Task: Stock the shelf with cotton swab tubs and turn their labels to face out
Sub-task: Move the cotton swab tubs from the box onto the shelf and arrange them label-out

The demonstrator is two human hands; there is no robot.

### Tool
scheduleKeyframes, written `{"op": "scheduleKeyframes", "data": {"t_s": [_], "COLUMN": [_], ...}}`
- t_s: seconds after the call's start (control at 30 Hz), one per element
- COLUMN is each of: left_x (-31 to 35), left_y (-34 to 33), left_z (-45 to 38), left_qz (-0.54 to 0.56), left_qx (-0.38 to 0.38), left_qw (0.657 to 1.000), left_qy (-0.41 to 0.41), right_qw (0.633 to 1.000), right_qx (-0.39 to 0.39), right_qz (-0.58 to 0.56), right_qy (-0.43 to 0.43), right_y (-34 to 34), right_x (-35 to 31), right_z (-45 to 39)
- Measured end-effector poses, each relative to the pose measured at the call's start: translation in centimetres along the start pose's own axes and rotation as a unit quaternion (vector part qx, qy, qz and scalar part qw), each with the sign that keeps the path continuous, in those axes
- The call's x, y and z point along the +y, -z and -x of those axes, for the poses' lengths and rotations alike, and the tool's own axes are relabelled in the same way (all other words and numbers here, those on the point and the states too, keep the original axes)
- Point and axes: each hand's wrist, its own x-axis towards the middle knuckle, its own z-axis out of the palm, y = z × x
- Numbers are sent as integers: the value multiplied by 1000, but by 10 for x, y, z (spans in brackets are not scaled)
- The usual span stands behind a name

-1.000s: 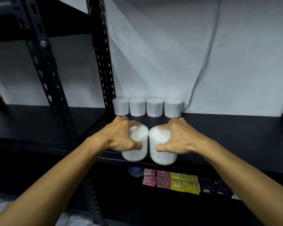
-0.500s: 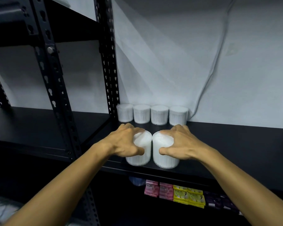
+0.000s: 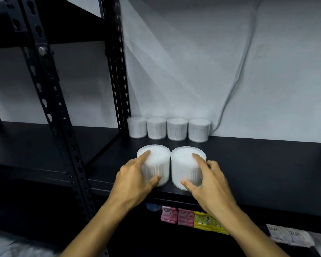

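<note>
No label shows on either front cotton swab tub; I cannot tell which way they face. My left hand [image 3: 135, 179] curls round the left tub [image 3: 154, 164], forefinger on its lid, thumb on its wall; my right hand [image 3: 207, 179] grips the right tub [image 3: 185, 166] likewise. Both clear, ribbed cylinders stand upright, nearly touching, just behind the black shelf [image 3: 258, 167] front edge. Bare shelf stretches right. Four more tubs [image 3: 169, 129] line the back wall beside the perforated steel upright [image 3: 117, 71]. Below, soap sachets [image 3: 176, 216] are partly hidden.
</note>
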Motion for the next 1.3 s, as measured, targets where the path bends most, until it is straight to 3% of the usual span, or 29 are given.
{"op": "scheduleKeyframes", "data": {"t_s": [0.67,1.3], "left_x": [24,26], "left_y": [-67,-82], "left_z": [-116,-142], "left_qz": [19,7], "left_qx": [-44,-30], "left_qw": [999,999], "left_qy": [-7,-12], "right_qw": [999,999], "right_qx": [4,18], "right_qz": [-14,-26], "right_qy": [-40,-35], "right_y": [-8,-17], "right_x": [58,77], "right_z": [-115,-142]}}
